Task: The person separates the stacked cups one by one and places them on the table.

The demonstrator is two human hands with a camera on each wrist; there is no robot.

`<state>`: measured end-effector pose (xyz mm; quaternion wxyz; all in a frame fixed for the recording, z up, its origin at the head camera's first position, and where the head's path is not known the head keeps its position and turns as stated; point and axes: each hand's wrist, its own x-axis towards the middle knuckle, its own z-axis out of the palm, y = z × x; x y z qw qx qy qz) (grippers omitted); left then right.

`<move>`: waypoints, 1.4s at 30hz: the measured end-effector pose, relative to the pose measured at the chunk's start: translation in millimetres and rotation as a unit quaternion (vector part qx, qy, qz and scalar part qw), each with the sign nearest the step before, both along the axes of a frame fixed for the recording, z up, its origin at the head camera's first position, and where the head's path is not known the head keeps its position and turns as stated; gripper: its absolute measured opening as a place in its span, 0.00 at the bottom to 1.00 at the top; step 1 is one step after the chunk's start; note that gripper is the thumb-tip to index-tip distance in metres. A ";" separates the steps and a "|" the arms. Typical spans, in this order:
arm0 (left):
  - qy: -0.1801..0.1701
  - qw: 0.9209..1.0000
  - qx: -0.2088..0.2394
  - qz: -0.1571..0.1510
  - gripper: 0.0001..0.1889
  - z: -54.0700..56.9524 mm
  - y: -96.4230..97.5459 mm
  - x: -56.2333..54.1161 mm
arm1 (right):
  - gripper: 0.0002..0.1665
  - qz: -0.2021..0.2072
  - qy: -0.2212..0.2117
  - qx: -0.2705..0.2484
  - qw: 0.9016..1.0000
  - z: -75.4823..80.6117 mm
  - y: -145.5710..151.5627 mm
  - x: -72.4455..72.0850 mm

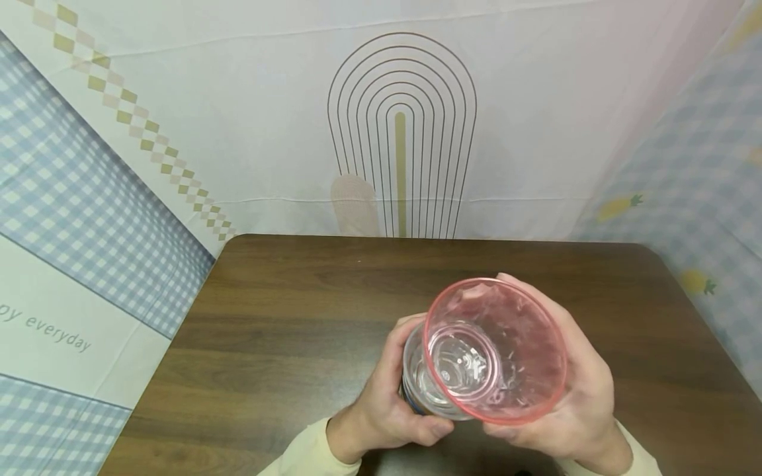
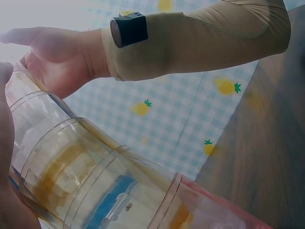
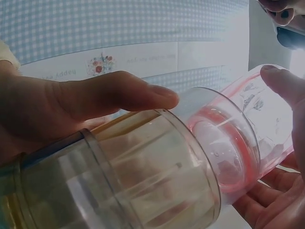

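My left hand point(image 1: 399, 400) grips a stack of nested clear plastic cups point(image 1: 415, 370), tilted over the table. Bands of amber and blue show through the stack point(image 2: 102, 191) in the left wrist view, with a pink-tinted cup at its lower right end. A separate pink-rimmed clear cup point(image 1: 526, 350) is held by my right hand point(image 1: 574, 396), thumb and fingers around its side, its wide mouth facing the head camera. The base of this pink cup point(image 3: 267, 112) sits within the mouth of the stack's end cup point(image 3: 245, 129) in the right wrist view. Part of the stack is hidden behind it in the head view.
A brown wooden table point(image 1: 256, 370) lies under the hands. A pale cloth with an arch print point(image 1: 512, 145) hangs behind it, and blue checked cloth point(image 1: 89, 178) hangs at the left. Similar pineapple-print cloth point(image 1: 702, 218) covers the right side.
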<state>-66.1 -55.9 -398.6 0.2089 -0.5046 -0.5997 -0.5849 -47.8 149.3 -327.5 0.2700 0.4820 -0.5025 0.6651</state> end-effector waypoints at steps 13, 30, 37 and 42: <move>0.006 1.000 -0.003 0.014 0.52 -2.2 -0.6 -0.6 | 0.63 0.013 -0.020 -0.050 0.998 14.5 3.3 2.1; 0.011 1.000 -0.003 0.001 0.51 -2.9 -0.5 -2.0 | 0.63 0.026 -0.042 -0.102 0.994 24.1 7.0 -0.1; 0.012 1.000 -0.008 0.007 0.52 -2.9 -1.9 -2.1 | 0.63 0.047 -0.044 -0.110 0.992 23.7 10.6 -4.6; 0.018 1.000 -0.006 0.007 0.51 -2.9 -1.9 -2.2 | 0.60 0.042 -0.038 -0.110 0.992 24.9 11.2 -6.1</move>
